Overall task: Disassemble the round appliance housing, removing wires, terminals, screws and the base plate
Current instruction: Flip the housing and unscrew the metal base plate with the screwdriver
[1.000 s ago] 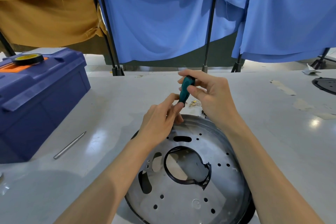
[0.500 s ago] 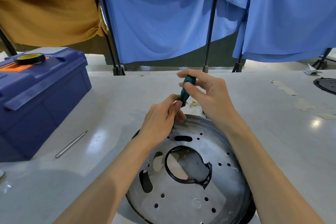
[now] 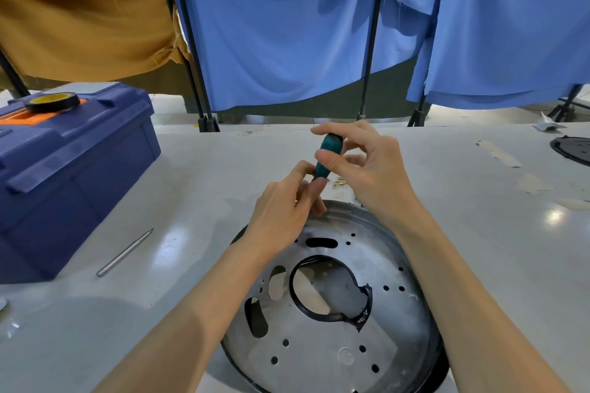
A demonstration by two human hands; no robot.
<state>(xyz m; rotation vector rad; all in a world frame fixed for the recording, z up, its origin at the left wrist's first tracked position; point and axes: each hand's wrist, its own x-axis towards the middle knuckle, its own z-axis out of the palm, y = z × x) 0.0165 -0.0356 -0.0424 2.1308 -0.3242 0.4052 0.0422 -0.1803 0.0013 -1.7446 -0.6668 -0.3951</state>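
The housing [image 3: 319, 357] lies flat on the table [image 3: 191, 169], open face up, beneath both forearms; its far rim sits directly below the hands, and that is where the work is. The left hand [image 3: 284, 210] is the nearer and lower one, fingers curled and pinching at the foot of the screwdriver [image 3: 327, 156], just above the rim; the tip and whatever screw it meets are hidden behind those fingers. The screwdriver stands almost upright, its top leaning slightly away; so the coming turn, I judge, runs about that near-vertical axis, straight down into the rim. The right hand [image 3: 367, 169] is higher and just beyond, thumb and fingertips pinching the teal handle, wrist bent above the rim. Just past the right hand lie small brass screws [image 3: 340, 182]; well left of the left hand lie a steel rod [image 3: 124, 254] and a toolbox [image 3: 73, 169].
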